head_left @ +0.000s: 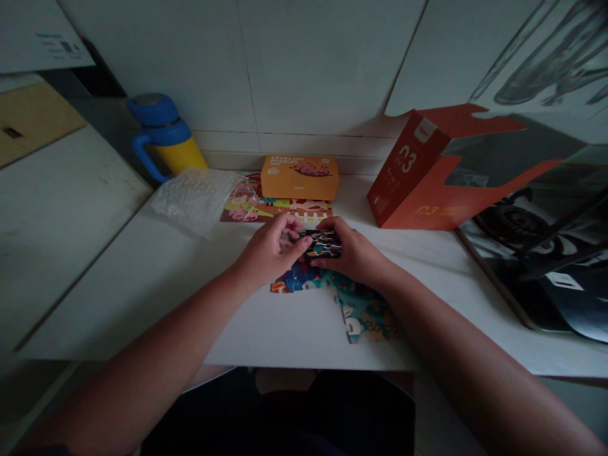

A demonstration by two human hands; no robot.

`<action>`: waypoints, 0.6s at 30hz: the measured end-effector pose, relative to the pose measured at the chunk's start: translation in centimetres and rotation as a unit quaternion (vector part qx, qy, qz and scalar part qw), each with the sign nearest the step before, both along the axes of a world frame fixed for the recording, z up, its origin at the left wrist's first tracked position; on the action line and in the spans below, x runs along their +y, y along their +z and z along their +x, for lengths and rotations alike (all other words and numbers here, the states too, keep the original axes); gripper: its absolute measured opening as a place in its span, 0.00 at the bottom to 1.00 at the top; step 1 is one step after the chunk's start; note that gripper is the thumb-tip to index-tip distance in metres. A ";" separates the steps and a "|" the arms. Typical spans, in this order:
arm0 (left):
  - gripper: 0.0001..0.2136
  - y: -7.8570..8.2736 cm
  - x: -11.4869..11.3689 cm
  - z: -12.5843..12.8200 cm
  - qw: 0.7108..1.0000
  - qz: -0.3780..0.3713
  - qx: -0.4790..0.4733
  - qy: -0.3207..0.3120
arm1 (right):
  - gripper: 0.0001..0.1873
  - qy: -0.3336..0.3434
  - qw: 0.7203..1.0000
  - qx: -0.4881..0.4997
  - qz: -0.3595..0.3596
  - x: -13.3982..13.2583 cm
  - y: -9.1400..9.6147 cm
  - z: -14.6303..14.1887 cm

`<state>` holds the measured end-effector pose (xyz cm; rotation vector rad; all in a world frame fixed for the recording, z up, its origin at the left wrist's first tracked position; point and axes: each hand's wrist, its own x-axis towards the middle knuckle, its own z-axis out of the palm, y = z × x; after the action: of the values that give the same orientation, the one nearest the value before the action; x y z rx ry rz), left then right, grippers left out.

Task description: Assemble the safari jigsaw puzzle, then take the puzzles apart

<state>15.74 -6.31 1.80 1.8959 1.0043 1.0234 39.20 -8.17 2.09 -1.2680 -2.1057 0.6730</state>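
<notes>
My right hand is wrapped round a stack of puzzle pieces with dark, uneven edges, thumb on the near side and fingers over the far side. At the stack's left end is my left hand, its fingers curled but apart and its thumb tip close to the pieces. Whether that thumb touches them I cannot tell. Beneath both hands lies a partly joined jigsaw puzzle in blue and teal, which bends down to the right into a teal section. My right wrist and forearm hide part of it.
Behind the hands, an orange puzzle box rests on a colourful picture sheet. Bubble wrap and a blue-yellow jug are at the left. A red-orange windowed box and a black device stand right.
</notes>
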 end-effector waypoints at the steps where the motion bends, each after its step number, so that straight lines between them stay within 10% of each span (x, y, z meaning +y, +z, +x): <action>1: 0.14 0.1 0.0 0.0 1.000 -0.011 -0.020 0.000 | 0.35 -0.008 1.000 0.005 0.005 0.0 -0.1 0.0; 10: 0.18 1.1 -1.4 0.8 0.978 -0.160 -0.062 -0.117 | 0.33 0.029 0.999 -0.031 0.012 0.4 -0.5 -0.2; 18: 0.14 2.4 0.4 -2.3 0.977 0.048 0.210 0.007 | 0.28 -0.001 0.998 -0.058 0.015 0.6 0.0 0.4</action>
<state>13.44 -5.95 4.20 2.2444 1.2209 0.7010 39.58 -7.53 2.07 -1.3210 -2.1994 0.5758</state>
